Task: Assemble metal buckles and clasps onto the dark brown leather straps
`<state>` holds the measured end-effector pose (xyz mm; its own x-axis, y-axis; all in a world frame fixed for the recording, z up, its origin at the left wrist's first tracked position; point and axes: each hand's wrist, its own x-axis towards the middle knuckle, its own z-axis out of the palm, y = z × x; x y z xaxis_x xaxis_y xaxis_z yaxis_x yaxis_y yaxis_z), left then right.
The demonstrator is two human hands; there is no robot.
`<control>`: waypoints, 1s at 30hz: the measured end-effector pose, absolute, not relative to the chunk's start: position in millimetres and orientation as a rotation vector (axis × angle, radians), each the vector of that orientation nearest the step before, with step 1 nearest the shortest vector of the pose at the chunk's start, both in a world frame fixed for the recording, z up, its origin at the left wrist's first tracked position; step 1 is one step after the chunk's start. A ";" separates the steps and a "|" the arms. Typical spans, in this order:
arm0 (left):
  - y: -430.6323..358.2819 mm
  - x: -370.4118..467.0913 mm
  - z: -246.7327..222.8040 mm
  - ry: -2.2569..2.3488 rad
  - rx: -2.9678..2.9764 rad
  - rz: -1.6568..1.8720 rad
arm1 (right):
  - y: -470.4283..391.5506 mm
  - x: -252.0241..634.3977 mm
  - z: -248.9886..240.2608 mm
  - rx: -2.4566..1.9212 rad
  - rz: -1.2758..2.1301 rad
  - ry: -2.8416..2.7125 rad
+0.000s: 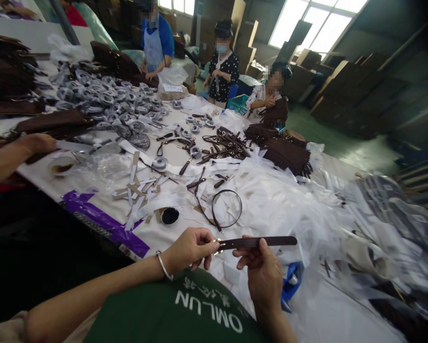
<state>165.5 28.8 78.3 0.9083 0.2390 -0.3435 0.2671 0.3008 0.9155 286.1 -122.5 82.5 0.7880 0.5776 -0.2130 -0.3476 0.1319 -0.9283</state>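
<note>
A dark brown leather strap [249, 242] with a gold-coloured buckle [219, 246] is stretched level between my hands, above the near edge of the table. My left hand [195, 245] is closed on its buckle end, thumb on top. Around the strap's middle, my right hand [265, 267] pinches it between thumb and fingers, and the rounded tip sticks out to the right. Just beyond lies a thin brown looped strap [241, 209] on white sheets. A small round pot of black stuff [170, 216] stands to the left of it.
Brown straps with metal clips [228, 143] lie heaped mid-table. Grey coiled rolls [103, 95] pile up at the back left. Clear plastic bags [281, 200] cover the right side. Purple tape [103, 221] runs along the front edge. A co-worker's hand [38, 143] reaches in from the left; several people stand beyond.
</note>
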 end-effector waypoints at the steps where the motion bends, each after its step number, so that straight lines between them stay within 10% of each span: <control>1: 28.5 165.9 79.3 0.461 1.292 -0.018 | -123.2 285.1 82.2 -1.283 0.683 -0.227; 30: 32.0 173.1 69.1 0.324 1.581 0.074 | -121.5 272.4 65.6 -1.446 0.750 -0.338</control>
